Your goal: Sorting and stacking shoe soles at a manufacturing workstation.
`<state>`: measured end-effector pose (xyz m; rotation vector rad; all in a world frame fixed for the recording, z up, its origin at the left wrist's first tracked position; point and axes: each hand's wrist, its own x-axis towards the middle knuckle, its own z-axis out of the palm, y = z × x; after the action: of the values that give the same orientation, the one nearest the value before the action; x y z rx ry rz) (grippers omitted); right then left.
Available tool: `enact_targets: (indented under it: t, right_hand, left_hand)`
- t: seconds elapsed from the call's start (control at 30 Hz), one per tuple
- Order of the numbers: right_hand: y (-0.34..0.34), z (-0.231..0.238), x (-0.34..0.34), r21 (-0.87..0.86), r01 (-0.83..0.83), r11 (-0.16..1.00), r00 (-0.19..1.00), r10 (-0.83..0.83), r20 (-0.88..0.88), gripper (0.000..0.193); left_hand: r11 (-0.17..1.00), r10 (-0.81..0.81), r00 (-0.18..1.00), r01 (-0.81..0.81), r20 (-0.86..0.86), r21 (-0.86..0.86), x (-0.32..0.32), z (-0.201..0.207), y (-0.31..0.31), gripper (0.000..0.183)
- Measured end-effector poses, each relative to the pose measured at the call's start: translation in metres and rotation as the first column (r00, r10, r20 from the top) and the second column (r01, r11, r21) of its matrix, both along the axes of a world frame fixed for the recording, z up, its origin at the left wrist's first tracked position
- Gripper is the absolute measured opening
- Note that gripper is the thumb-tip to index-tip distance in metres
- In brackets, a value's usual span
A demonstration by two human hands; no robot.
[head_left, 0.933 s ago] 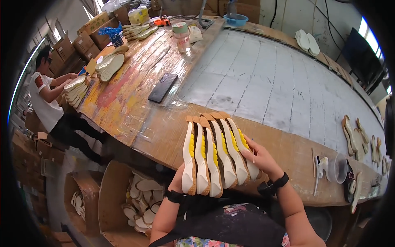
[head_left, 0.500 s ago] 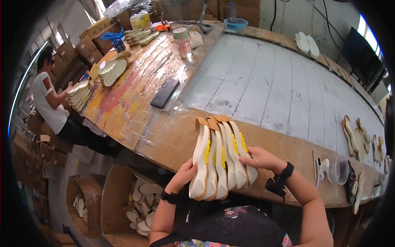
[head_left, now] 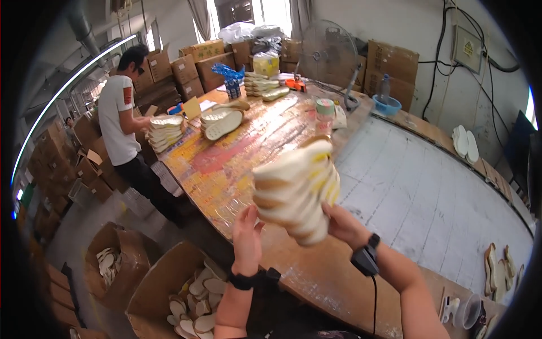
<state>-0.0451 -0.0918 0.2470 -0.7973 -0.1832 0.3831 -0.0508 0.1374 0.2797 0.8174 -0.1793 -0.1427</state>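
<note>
A bundle of white shoe soles [head_left: 293, 192] with tan and yellow parts is held up over the worktable, smeared by motion. My right hand [head_left: 343, 226] grips its lower right side, thumb and fingers closed on the soles. At the lower left, my left hand [head_left: 247, 234] presses against the bundle's edge with its fingers upward; part of the contact is blurred. Beyond the bundle, more soles [head_left: 224, 124] lie on the paint-stained tabletop [head_left: 226, 155]. A lidded jar [head_left: 324, 116] stands behind the bundle.
A co-worker [head_left: 121, 113] at the table's left handles a sole stack [head_left: 165, 134]. Below left are cardboard boxes [head_left: 149, 294] with loose soles. The grey marked board [head_left: 389, 181] spans the right, with soles [head_left: 497, 271] and a clear tub [head_left: 468, 311]. A fan [head_left: 327, 53] stands behind.
The view has swung left and up. The bundle of soles, upright near the table's front edge before, is now raised, tilted and farther over the table. It hides the phone's spot.
</note>
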Motion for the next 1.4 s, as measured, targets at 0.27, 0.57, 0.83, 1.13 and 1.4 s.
enact_targets:
  t: [0.27, 0.57, 0.83, 1.13, 1.4]
  right_hand:
    - [0.062, 0.025, 0.204, -0.163, 0.301, 0.94, 0.948, -0.277, 0.154, 0.055]
    - [0.029, -0.045, 0.041, -0.616, -0.011, 0.788, 0.997, 0.059, 0.059, 0.038]
    - [-0.13, -0.08, -0.099, -0.722, 0.569, 0.393, 0.706, -0.685, 0.183, 0.029]
    - [-0.157, -0.115, -0.142, -0.534, 0.792, 0.296, 0.491, -0.829, 0.268, 0.024]
    - [-0.142, -0.114, -0.147, -0.778, 0.629, -0.006, 0.607, -0.621, 0.496, 0.023]
  left_hand:
    - [0.793, 0.362, 0.884, -0.459, 0.295, 0.401, -0.021, -0.08, -0.027, 0.009]
    - [0.669, -0.035, 0.945, -0.221, 0.326, 0.71, -0.068, -0.14, -0.051, 0.006]
    - [0.599, 0.026, 0.869, -0.41, 0.495, 0.688, -0.085, -0.132, -0.055, 0.004]
    - [0.272, 0.037, 0.994, -0.105, 0.098, 0.957, -0.199, -0.265, 0.059, 0.02]
    - [-0.06, -0.297, 0.889, 0.348, -0.35, 0.936, -0.212, -0.365, 0.114, 0.025]
